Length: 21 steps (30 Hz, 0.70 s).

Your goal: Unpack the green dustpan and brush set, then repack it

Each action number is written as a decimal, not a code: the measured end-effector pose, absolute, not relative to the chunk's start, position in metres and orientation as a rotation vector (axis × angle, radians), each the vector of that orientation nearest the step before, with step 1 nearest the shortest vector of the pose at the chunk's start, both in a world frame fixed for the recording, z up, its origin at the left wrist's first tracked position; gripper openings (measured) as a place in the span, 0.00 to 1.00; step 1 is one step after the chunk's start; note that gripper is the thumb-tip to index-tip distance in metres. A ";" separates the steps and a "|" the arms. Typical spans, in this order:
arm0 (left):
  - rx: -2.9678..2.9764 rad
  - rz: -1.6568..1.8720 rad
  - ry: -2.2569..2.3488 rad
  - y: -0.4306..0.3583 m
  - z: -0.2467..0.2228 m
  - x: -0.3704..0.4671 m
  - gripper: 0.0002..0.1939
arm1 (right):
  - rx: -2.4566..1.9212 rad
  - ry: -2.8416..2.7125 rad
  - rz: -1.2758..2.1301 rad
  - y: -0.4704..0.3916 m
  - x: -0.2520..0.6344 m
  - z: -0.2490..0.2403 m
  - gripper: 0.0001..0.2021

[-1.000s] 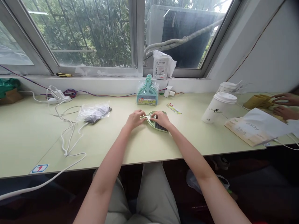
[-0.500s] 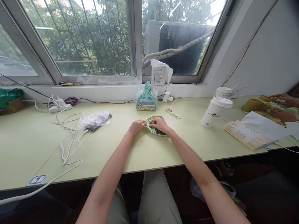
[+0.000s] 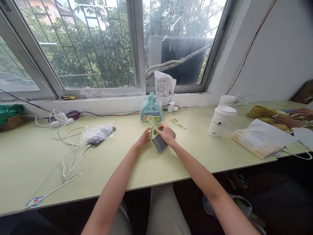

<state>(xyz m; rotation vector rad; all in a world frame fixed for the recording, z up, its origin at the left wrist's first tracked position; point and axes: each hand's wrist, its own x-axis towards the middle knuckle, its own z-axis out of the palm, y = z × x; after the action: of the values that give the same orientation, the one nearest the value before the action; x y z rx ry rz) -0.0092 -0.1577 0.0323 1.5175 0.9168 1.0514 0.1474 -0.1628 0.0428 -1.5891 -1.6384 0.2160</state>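
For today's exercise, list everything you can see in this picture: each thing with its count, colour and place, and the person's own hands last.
Mini brush: one, green with grey bristles, desk centre, held.
Packaged dustpan set: one, teal, against the sill.
Takeaway cups: two, white, desk right.
Paper bag: one, white, right edge.
Parcel: one, white, on the sill.
Plastic bag: one, clear, desk left.
Cables: white, desk left.
Label strip: one, colourful, beside the brush.
Another person's hands: two, far right.
Left hand: touching the brush.
Right hand: gripping the brush.
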 end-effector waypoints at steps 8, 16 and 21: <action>1.137 1.012 0.857 -0.153 0.027 -0.018 0.26 | -1.646 -1.460 0.114 -0.136 0.200 0.034 0.17; 0.891 1.422 1.059 -0.130 0.036 -0.057 0.12 | -1.931 -1.871 0.371 -0.138 0.225 0.024 0.14; 0.744 1.518 1.058 -0.120 0.031 -0.069 0.13 | -1.568 -2.125 0.296 -0.153 0.186 0.035 0.09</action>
<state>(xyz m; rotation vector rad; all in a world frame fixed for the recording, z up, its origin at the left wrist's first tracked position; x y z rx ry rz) -0.0693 -0.1202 0.0309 0.7436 1.0580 1.5180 0.1858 -0.1528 0.0347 -1.5678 -2.1253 0.2958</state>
